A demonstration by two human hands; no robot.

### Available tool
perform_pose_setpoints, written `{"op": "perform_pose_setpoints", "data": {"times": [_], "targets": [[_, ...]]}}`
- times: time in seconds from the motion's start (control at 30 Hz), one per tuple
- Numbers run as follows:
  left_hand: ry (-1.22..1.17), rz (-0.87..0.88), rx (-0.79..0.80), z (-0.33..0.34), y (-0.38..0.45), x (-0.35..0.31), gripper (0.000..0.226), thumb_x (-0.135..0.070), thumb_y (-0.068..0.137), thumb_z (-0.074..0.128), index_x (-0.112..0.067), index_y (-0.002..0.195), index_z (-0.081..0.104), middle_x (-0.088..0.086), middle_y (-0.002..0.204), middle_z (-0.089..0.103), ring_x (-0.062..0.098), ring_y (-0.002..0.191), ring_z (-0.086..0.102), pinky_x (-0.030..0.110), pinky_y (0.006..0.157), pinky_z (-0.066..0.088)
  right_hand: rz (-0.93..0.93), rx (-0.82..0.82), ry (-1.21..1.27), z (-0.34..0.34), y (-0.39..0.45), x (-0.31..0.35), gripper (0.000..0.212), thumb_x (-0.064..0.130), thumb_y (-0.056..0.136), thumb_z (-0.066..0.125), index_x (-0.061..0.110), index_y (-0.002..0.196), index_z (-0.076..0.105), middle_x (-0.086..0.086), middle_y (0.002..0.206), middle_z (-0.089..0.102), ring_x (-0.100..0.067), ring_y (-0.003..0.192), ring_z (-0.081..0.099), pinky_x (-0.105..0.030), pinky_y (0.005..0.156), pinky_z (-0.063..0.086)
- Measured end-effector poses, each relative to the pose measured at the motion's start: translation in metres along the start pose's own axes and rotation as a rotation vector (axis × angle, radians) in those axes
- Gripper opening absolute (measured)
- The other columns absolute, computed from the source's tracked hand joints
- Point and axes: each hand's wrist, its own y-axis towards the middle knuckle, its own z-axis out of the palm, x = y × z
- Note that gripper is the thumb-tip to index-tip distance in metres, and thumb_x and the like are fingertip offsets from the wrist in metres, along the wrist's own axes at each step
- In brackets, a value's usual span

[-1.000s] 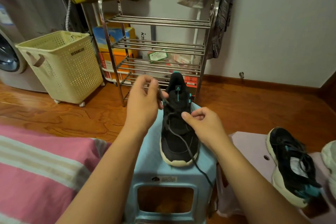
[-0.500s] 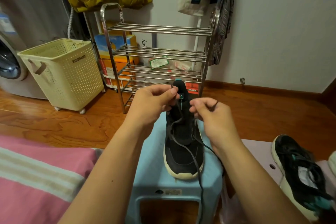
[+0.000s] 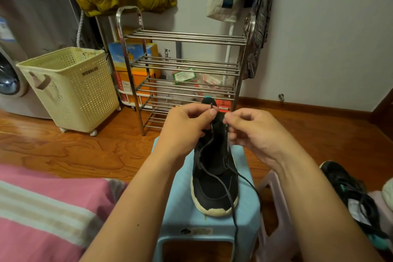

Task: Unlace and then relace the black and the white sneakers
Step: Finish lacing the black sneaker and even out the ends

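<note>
Both hands are meeting at twelve o'clock of the black sneaker (image 3: pixel 214 178), which is standing on a blue stool (image 3: pixel 180 219); the left hand (image 3: pixel 187 127) is pinching the lace (image 3: pixel 228 195) tip, the right hand (image 3: pixel 253 132) is pinching something I cannot make out

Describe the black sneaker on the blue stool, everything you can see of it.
The black sneaker stands upright on the light blue stool, toe toward the camera, heel toward the metal rack. Its upper looks like dark fabric, over a thick, scuffed cream sole; a teal tab shows at the heel. A dark lace runs loosely across the upper and trails over the toe, off the stool's front. The left hand pinches one lace end above the tongue; the right hand pinches near the collar, its hold partly hidden.
</note>
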Motion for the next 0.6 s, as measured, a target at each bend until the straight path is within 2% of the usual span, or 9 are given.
{"op": "perform_pose_setpoints", "data": {"times": [0.03,0.1,0.13,0.23,0.37,0.47,0.6], "targets": [[-0.016,-0.010,-0.007,-0.001,0.001,0.000,0.011,-0.021,0.096,0.069,-0.026,0.098,0.079,-0.013,0.077,0.072,0.002,0.073,0.062,0.024,0.069,0.048,0.002,0.028,0.061,0.000,0.000,0.001,0.010,0.007,0.095,0.063,0.000,0.099,0.069,-0.009,0.073,0.064,-0.016,0.064,0.063,-0.027,0.063,0.057],[-0.048,-0.019,-0.015,0.000,0.002,-0.001,0.012,-0.020,0.096,0.069,-0.024,0.100,0.079,-0.007,0.083,0.075,0.006,0.078,0.065,0.027,0.072,0.052,-0.033,0.019,0.100,0.000,0.002,0.001,0.016,-0.005,0.094,0.060,-0.001,0.106,0.069,-0.011,0.083,0.070,-0.017,0.073,0.069,-0.025,0.070,0.060],[-0.055,-0.017,-0.012,0.001,0.002,-0.002,0.012,-0.019,0.096,0.069,-0.023,0.100,0.080,-0.003,0.085,0.076,0.008,0.079,0.066,0.029,0.074,0.054,-0.075,-0.017,0.030,0.000,0.004,-0.001,0.016,-0.006,0.094,0.059,0.000,0.104,0.070,-0.010,0.083,0.070,-0.016,0.073,0.068,-0.024,0.069,0.059],[-0.045,-0.024,-0.008,0.005,0.002,0.000,0.012,-0.016,0.095,0.069,-0.017,0.100,0.080,0.007,0.088,0.077,0.016,0.080,0.069,0.035,0.082,0.059,-0.129,-0.061,-0.125,0.003,0.006,-0.008,0.015,-0.006,0.094,0.062,0.005,0.100,0.070,-0.007,0.077,0.069,-0.014,0.068,0.066,-0.022,0.065,0.057],[-0.105,-0.066,0.028,0.011,0.001,0.003,0.012,-0.008,0.093,0.070,-0.009,0.102,0.079,0.011,0.090,0.078,0.027,0.089,0.075,0.036,0.086,0.061,-0.127,-0.049,-0.054,0.002,0.005,-0.014,0.018,-0.008,0.090,0.065,0.006,0.100,0.069,-0.008,0.076,0.072,-0.019,0.072,0.072,-0.024,0.067,0.058],[-0.100,-0.063,0.040,0.012,0.003,0.004,0.012,-0.008,0.093,0.070,-0.008,0.102,0.079,0.010,0.089,0.078,0.026,0.088,0.076,0.036,0.087,0.062,-0.212,-0.103,-0.129,0.002,0.006,-0.014,0.009,-0.003,0.090,0.068,0.002,0.096,0.072,-0.010,0.076,0.072,-0.016,0.068,0.070,-0.024,0.065,0.059],[-0.028,-0.016,0.025,0.013,0.003,0.003,0.014,-0.011,0.092,0.072,-0.011,0.104,0.079,0.005,0.089,0.079,0.021,0.088,0.075,0.037,0.087,0.062,-0.284,-0.149,-0.279,0.003,0.006,-0.014,0.006,0.003,0.091,0.070,0.007,0.091,0.075,-0.012,0.076,0.073,-0.016,0.066,0.069,-0.024,0.064,0.058]]}}
